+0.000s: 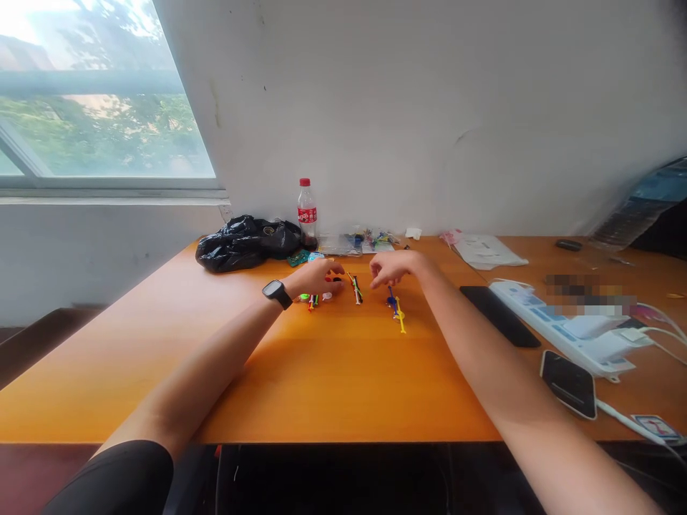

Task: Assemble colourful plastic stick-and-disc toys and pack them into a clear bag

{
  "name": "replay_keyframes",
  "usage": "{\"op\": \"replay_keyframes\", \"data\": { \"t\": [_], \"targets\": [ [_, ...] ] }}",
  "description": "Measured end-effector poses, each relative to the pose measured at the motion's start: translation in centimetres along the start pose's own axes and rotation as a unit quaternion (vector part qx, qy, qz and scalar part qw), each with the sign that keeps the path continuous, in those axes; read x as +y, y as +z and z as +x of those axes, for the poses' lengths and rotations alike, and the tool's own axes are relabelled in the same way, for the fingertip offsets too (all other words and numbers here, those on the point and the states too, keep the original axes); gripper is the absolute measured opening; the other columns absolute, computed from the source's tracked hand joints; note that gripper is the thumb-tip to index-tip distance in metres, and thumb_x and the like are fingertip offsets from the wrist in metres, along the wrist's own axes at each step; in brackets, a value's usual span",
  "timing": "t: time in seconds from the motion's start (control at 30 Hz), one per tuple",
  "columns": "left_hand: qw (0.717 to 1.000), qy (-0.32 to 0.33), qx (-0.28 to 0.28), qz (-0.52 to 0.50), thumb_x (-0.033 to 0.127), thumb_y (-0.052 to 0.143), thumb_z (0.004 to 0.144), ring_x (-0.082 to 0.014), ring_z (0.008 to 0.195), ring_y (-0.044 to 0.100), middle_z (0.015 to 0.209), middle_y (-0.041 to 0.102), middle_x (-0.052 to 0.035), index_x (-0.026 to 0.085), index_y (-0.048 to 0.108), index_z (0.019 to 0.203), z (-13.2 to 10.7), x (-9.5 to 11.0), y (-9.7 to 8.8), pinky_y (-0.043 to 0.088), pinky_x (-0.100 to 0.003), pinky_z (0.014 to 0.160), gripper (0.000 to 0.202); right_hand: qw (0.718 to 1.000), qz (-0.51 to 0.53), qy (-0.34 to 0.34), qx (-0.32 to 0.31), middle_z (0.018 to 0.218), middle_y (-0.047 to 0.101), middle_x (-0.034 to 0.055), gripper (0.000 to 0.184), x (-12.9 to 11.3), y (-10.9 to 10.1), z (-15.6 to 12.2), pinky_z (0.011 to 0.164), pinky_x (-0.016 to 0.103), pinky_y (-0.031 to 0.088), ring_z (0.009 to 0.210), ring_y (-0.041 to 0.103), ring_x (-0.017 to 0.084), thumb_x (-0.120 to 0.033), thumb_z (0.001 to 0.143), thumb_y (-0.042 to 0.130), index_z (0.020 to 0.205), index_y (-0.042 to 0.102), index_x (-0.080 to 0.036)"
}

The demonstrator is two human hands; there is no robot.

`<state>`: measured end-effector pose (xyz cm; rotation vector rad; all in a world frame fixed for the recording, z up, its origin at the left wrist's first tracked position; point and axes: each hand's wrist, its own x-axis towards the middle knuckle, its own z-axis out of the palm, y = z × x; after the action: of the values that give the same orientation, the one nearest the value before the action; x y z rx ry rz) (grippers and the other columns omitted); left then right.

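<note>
Lengthwise, a slim bundle of thin multicoloured plastic-looking sticks [356, 289] is pointing away from the person on the orange-brown wooden table [343, 386], lying between the left hand [320, 275], loosely open and slightly nearer, and the right hand [394, 267], which is showing curled fingers, any grip unclear.

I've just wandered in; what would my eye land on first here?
Probably the left hand, with a dark watch at its wrist, and the right hand, reaching over the orange-brown table with thin coloured sticks between them. Next, a red-capped bottle stands at the far edge beside a shiny black bag, while a white power strip lies on the right.
</note>
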<state>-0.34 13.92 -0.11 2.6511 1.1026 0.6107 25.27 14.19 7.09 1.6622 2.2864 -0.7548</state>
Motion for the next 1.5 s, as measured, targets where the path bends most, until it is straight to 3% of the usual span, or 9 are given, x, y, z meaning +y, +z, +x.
{"op": "replay_keyframes", "data": {
  "t": [0.1,0.23,0.47,0.73,0.93,1.1,1.27,1.4,1.5],
  "targets": [
    [0.999,0.011,-0.046,0.0,0.051,0.08,0.08,-0.0231,0.093,0.074,0.109,0.079,-0.0074,0.022,0.079,0.117,-0.1,-0.2,-0.6,0.053,-0.026,0.078,0.046,0.996,-0.053,0.044,-0.053,0.076,0.072,0.0077,0.039,0.6,-0.6,-0.8,0.061,0.029,0.05,0.068,0.069,0.021,-0.043,0.068,0.095,0.072,0.068,-0.015],
    [0.996,0.025,-0.079,-0.014,0.049,0.085,0.073,-0.0215,0.09,0.072,0.104,0.078,-0.0053,0.024,0.079,0.117,-0.2,-0.2,-1.4,0.052,-0.024,0.076,0.051,0.992,-0.088,0.047,-0.081,0.078,0.073,0.0069,0.036,0.1,-0.3,-1.1,0.06,0.027,0.044,0.074,0.068,0.021,-0.041,0.063,0.096,0.07,0.071,-0.015],
    [0.997,0.039,-0.066,-0.006,0.051,0.067,0.094,-0.0233,0.105,0.072,0.123,0.077,-0.0104,0.019,0.076,0.126,-0.2,0.1,-2.6,0.051,-0.027,0.088,0.047,0.988,-0.086,0.012,-0.128,0.072,0.072,0.0025,0.03,-0.1,0.3,-0.6,0.06,0.024,0.038,0.077,0.068,0.019,-0.029,0.061,0.094,0.076,0.071,-0.016],
    [0.999,0.037,-0.015,-0.033,0.041,0.068,0.091,-0.0235,0.099,0.074,0.114,0.08,-0.0076,0.02,0.081,0.113,-0.1,0.8,-3.5,0.054,-0.028,0.087,0.033,0.998,0.037,-0.015,-0.057,0.078,0.074,0.0023,0.038,0.7,0.1,-0.1,0.065,0.025,0.052,0.074,0.071,0.019,-0.02,0.059,0.095,0.082,0.064,-0.017],
    [0.996,0.074,-0.057,-0.015,0.035,0.077,0.083,-0.0229,0.098,0.073,0.112,0.078,-0.0086,0.023,0.084,0.081,-0.3,0.6,-3.1,0.053,-0.029,0.091,0.015,0.997,0.063,-0.03,0.015,0.076,0.073,0.0018,0.029,0.4,0.1,-0.3,0.062,0.025,0.053,0.067,0.067,0.016,-0.012,0.067,0.086,0.085,0.064,-0.018],
    [0.996,0.072,-0.054,-0.01,0.038,0.076,0.084,-0.0236,0.101,0.073,0.112,0.078,-0.0097,0.022,0.084,0.078,-0.4,0.3,-3.1,0.053,-0.029,0.09,0.018,0.992,0.094,-0.074,0.05,0.08,0.075,0.0038,0.021,0.2,-0.2,-0.5,0.063,0.026,0.055,0.071,0.072,0.019,-0.007,0.071,0.081,0.083,0.069,-0.018],
    [0.995,0.044,0.01,-0.089,0.044,0.074,0.088,-0.0197,0.087,0.072,0.103,0.08,-0.0067,0.019,0.08,0.105,-0.2,2.1,-3.7,0.056,-0.028,0.081,0.031,0.949,0.24,-0.187,0.088,0.089,0.076,0.0063,0.012,-0.3,0.1,0.0,0.071,0.027,0.06,0.078,0.073,0.019,-0.01,0.078,0.076,0.087,0.073,-0.016],
    [0.975,0.034,0.057,-0.214,0.051,0.077,0.088,-0.0182,0.082,0.074,0.095,0.078,-0.0077,0.016,0.071,0.1,0.1,3.6,-3.5,0.058,-0.027,0.073,0.038,0.89,0.358,-0.249,0.135,0.088,0.073,0.0041,0.01,-1.6,0.7,0.4,0.077,0.028,0.062,0.078,0.071,0.016,-0.011,0.081,0.072,0.089,0.071,-0.016],
    [0.958,0.019,0.129,-0.257,0.05,0.08,0.087,-0.0177,0.08,0.074,0.088,0.075,-0.006,0.017,0.063,0.095,0.4,3.8,-3.0,0.059,-0.027,0.071,0.038,0.852,0.413,-0.276,0.163,0.092,0.071,0.0034,0.01,-2.6,1.1,0.5,0.078,0.029,0.062,0.08,0.07,0.015,-0.012,0.08,0.072,0.087,0.068,-0.016]
  ]
}}
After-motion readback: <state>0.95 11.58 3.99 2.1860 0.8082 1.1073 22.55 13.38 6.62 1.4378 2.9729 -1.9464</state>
